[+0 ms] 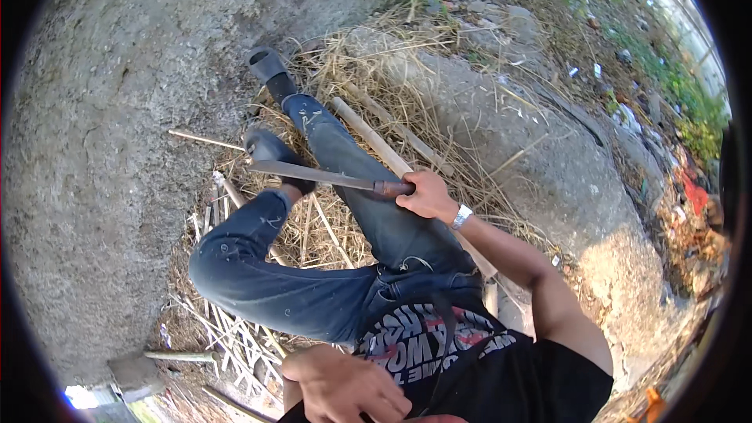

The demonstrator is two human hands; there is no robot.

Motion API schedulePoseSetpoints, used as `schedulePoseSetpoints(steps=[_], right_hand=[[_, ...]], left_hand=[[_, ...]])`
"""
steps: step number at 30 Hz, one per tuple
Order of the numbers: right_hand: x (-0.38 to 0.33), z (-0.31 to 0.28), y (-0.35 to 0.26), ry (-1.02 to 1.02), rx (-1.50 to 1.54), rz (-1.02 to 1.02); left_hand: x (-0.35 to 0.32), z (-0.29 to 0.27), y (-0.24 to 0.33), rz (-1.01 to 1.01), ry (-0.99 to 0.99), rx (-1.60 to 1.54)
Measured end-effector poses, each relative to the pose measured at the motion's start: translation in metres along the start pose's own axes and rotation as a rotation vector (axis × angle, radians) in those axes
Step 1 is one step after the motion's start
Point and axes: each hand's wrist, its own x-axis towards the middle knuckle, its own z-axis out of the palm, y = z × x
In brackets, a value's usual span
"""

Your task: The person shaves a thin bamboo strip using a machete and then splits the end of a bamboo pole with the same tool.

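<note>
My right hand (428, 194) is closed around the dark handle of a machete (313, 175). Its long blade points left across my shins, and the tip comes near my lower sandal (270, 147). At the lower edge, against the front of my black shirt, is my left hand (345, 384). Its fingers are curled and their tips are hidden, so whatever they may hold does not show. Beneath and beside my bent legs in jeans (337, 158) runs a thick bamboo pole (372, 135).
Dry straw (407, 110) and thin pale split sticks (235, 348) litter the ground around me. A rough grey wall or bank (102, 149) fills the left side. To the right rises a large rock (509, 121); behind it lie scattered rubbish and green plants (674, 82).
</note>
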Motion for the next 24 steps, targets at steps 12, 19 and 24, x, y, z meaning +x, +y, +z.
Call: schedulePoseSetpoints(steps=[12,19,24], right_hand=[[-0.142,-0.131,-0.002,-0.044,-0.183,0.325],[-0.191,-0.193,-0.047,0.091,-0.256,0.378],[-0.213,-0.245,-0.031,0.32,-0.143,0.372]], left_hand=[[-0.037,0.013,0.041,0.16,-0.108,-0.003],[-0.054,0.025,0.064,0.163,-0.039,0.018],[-0.051,0.008,0.073,0.161,-0.014,0.017]])
